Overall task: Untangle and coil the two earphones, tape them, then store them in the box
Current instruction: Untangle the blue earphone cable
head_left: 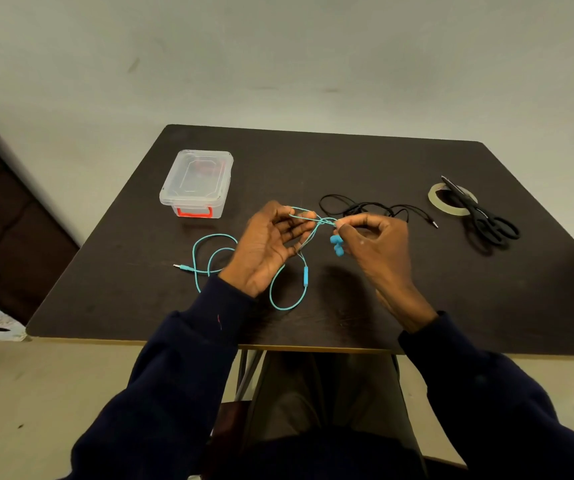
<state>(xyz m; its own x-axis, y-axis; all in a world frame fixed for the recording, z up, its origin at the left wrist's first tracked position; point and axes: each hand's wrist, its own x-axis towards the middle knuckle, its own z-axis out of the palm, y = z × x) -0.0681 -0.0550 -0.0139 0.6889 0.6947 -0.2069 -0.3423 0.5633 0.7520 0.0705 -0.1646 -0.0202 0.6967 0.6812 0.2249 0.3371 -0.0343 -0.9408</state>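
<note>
Turquoise earphones (pixel 287 299), black earphones (pixel 358 206), black scissors (pixel 483 216), dark table (pixel 347 161).

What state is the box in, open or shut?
Shut: the clear lid sits flat on the box, with the red clip against its near wall. Cannot tell whether the clip is actually locked.

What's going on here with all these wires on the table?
A person is untangling the blue earphones: the left hand and right hand each pinch the cord at a knot held above the table. The black earphones lie untouched just beyond, tape roll and scissors sit at the right, and the clear box stands at the left, lid on.
</note>
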